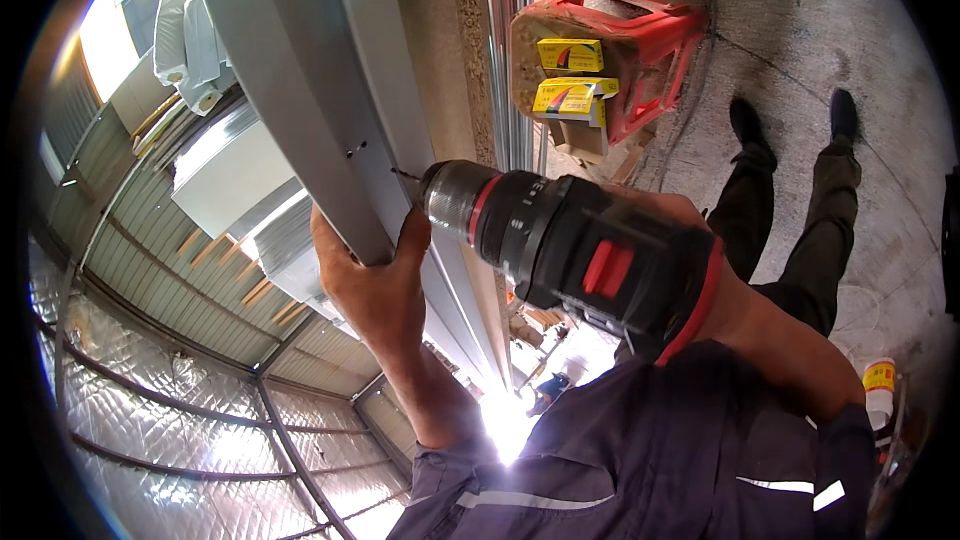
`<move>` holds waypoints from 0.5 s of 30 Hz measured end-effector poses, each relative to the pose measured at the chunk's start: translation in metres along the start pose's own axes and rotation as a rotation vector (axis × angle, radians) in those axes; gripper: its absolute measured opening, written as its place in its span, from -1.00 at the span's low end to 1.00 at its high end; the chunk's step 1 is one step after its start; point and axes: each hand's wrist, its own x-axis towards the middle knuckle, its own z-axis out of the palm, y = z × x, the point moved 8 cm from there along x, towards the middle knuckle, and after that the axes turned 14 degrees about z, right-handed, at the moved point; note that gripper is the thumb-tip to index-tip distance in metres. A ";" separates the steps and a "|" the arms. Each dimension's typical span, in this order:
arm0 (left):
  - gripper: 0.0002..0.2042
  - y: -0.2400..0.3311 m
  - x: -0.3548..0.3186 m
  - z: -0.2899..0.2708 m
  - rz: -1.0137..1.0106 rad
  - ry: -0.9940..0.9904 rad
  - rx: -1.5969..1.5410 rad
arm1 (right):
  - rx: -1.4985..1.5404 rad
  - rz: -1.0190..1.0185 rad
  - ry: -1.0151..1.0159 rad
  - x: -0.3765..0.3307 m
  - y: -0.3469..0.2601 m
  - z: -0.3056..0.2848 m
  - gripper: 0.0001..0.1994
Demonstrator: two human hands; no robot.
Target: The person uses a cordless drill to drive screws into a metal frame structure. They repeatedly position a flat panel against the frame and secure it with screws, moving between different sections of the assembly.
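My left hand (375,295) grips the lower end of a grey metal channel (290,70), thumb on the near side and fingers round the far edge. Two small dark holes (357,150) show in the channel's face. My right hand (732,292) is closed round a black and red cordless drill (545,235), though its body hides most of the fingers. The thin drill bit (404,175) points left toward the channel, just above my left thumb. Whether the tip touches metal I cannot tell. Behind lies a longer grey channel (385,30).
Right of the channels, a dusty red plastic stool (680,80) bears a yellow box (570,55) and an opened yellow box (578,97). Thin metal lengths (515,60) run beside it. A white container with a yellow label (879,402) stands at lower right. Stacked pale panels (235,180) are at left.
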 end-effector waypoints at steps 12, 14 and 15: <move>-0.41 0.002 0.005 0.004 0.054 -0.024 0.029 | 0.422 0.109 -0.138 0.029 0.036 0.021 -0.09; -0.42 0.004 0.006 0.004 0.055 -0.011 0.025 | 0.416 0.156 -0.157 0.030 0.043 0.023 -0.14; -0.42 0.004 0.006 0.004 0.045 0.001 0.007 | 0.409 0.180 -0.165 0.031 0.046 0.024 -0.16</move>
